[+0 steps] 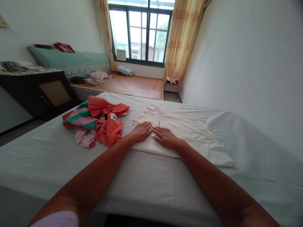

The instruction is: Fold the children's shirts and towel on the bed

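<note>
A cream T-shirt point(187, 129) lies spread flat on the bed's pale sheet point(146, 186), with small dark lettering near its middle. My left hand point(140, 131) rests palm down on the shirt's near left part, fingers stretched out. Beside it, almost touching, my right hand point(165, 137) also lies flat on the shirt with fingers extended. Neither hand holds anything.
A heap of clothes point(99, 123), orange on top with a green, pink and white striped piece, lies left of the shirt. Beyond are a second bed with a woven mat point(132, 84), a dark cabinet point(40, 91), a small stool point(172, 83), a window and a white wall at right.
</note>
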Demonstrator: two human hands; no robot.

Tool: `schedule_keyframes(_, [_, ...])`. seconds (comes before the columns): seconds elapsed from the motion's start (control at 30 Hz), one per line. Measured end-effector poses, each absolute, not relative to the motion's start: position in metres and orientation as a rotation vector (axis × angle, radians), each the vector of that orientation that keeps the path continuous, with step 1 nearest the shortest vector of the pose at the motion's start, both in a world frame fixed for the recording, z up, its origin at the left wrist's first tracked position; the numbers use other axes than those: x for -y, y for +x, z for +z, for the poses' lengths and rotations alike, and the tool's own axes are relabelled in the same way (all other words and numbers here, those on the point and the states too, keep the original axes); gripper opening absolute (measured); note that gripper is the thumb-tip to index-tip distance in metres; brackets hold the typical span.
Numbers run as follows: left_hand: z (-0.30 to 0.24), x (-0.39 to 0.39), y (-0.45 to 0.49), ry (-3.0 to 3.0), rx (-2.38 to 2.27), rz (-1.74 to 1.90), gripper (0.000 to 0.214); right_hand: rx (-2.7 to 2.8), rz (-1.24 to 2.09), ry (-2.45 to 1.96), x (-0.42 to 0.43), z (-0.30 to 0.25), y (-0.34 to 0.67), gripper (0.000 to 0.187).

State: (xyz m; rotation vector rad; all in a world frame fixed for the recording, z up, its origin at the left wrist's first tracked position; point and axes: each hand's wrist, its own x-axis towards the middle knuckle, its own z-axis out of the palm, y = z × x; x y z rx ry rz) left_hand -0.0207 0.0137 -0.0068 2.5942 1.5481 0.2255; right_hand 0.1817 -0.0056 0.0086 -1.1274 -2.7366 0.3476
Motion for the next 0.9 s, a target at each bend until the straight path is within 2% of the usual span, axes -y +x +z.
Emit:
schedule_keyframes(0.17, [-0.004,-0.017,-0.028,2.509,-1.727,0.157,0.06,2.739,0.396,-1.253,-0.007,0.002,0.198,0.064])
schedule_keyframes(0.3, [-0.001,-0.014,-0.025,2.471,-1.823,0.137,0.061,2.606,0.349,-1.539,-0.034,-0.006,0.23,0.063])
schedule_keyframes(0.57, [-0.004,-0.016,-0.028,2.493,-1.873,0.13,0.062,2.088,0.142,-2.293,-0.056,-0.015,0.381,0.064])
schedule_keyframes(0.73, [-0.006,-0.02,-0.029,2.491,-1.869,0.128,0.061,1.959,0.071,-2.424,-0.04,-0.024,0.446,0.061])
schedule_keyframes(0.9, [-0.002,-0.018,-0.028,2.502,-1.893,0.123,0.061,1.918,0.11,-2.498,-0.042,-0.011,0.429,0.058])
